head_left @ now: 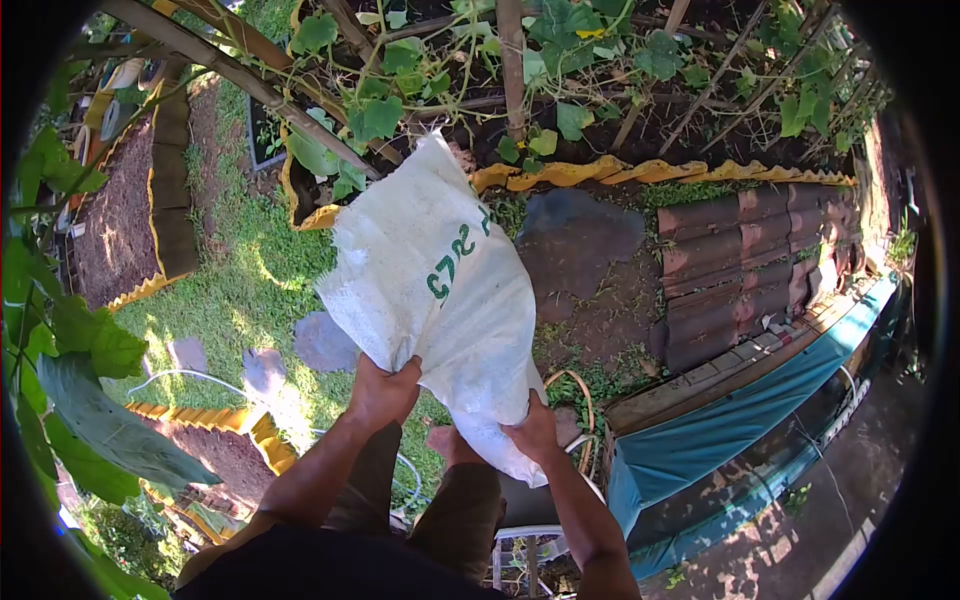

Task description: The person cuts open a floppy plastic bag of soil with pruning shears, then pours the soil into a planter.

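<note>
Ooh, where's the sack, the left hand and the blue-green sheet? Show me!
Sack (455, 315): head view, middle of its white side.
Left hand (385, 390): head view, back of the hand.
Blue-green sheet (725, 422): head view, about midway along it.

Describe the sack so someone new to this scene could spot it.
Start at the planted bed across the top. Before its yellow edging, the left hand and right hand grip the sack. Unlike the grass and grey stones nearby, it is white with green characters.

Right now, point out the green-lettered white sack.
In the head view's centre, the green-lettered white sack is gripped by the left hand and right hand.
</note>
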Available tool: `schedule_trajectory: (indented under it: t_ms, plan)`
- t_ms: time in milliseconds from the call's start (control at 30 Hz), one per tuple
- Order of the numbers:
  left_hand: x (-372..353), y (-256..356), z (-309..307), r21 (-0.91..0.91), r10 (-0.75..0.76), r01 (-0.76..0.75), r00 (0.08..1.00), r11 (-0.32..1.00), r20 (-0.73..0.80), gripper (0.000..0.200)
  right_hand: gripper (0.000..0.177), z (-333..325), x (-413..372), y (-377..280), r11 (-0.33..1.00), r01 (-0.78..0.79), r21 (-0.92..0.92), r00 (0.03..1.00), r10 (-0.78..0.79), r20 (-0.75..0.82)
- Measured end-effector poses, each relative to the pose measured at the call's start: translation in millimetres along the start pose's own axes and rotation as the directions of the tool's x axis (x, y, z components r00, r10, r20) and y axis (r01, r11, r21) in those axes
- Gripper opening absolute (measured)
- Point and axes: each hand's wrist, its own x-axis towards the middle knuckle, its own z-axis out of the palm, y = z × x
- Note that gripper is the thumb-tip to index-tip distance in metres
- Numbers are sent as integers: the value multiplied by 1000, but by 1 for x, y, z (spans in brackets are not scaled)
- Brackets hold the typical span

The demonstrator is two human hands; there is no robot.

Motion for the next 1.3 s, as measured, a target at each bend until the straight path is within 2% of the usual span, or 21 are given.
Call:
schedule_trajectory:
  t_ms: [133, 233, 333, 433, 533, 633, 667, 767, 800, 867, 967, 1000, 1033, 1133, 1300]
  plan:
    - [-13, 27, 6, 47, -59, 56, 995, 997, 80, 40, 63, -38, -36, -30, 998, -19, -59, 998, 22, 57]
    - [-14, 33, 8, 3, -67, 67, 997, 998, 35, 30, 61, -54, -57, -50, 992, -41, -120, 998, 48, 51]
    - [-16, 70, 5, 55, -28, 27, 999, 998, 16, 29, 60, -63, -78, -68, 995, -64, -78, 996, 69, 53]
    - [0, 78, 3, -27, 25, -24, 1000, 999, 9, 31, 58, -69, -89, -93, 997, -70, -45, 997, 72, 39]
    - [22, 94, 5, -3, 20, -20, 1000, 1000, 22, 32, 56, -77, -91, -111, 999, -46, -8, 999, 47, 3]
    - [44, 98, -4, -166, 76, -77, 997, 983, -8, 31, 54, -92, -95, -136, 1000, 6, -6, 1000, -6, 7]
    - [53, 89, -14, -204, 147, -138, 989, 969, 31, 38, 52, -99, -95, -151, 1000, 11, -20, 1000, -11, 11]
    - [86, 35, -50, -491, 45, -4, 996, 871, 72, 59, 52, -119, -98, -173, 998, 30, -52, 999, -29, 26]
    - [95, 21, -58, -651, 66, -6, 996, 759, 68, 63, 53, -124, -96, -178, 997, 43, -56, 999, -41, 30]
    - [106, -9, -64, -890, 92, -1, 995, 456, 46, 73, 53, -133, -98, -184, 997, 58, -44, 998, -57, 39]
    - [140, -90, -33, -858, -234, -22, 958, 513, -164, 74, 51, -142, -99, -187, 999, 31, -43, 996, -27, 85]
    - [153, -130, -18, -961, -171, 33, 985, 276, -16, 63, 50, -143, -95, -188, 999, 20, -48, 995, -15, 101]
    - [166, -153, 2, -981, -167, 73, 985, 181, 42, 63, 50, -145, -91, -189, 998, 20, -57, 994, -13, 109]
    - [197, -170, 50, -983, -229, 94, 972, 159, 56, 62, 47, -144, -69, -190, 994, 53, -91, 994, -44, 99]
    - [202, -187, 73, -954, -303, 107, 953, 281, 18, 61, 53, -139, -31, -163, 979, 147, -139, 978, -123, 168]
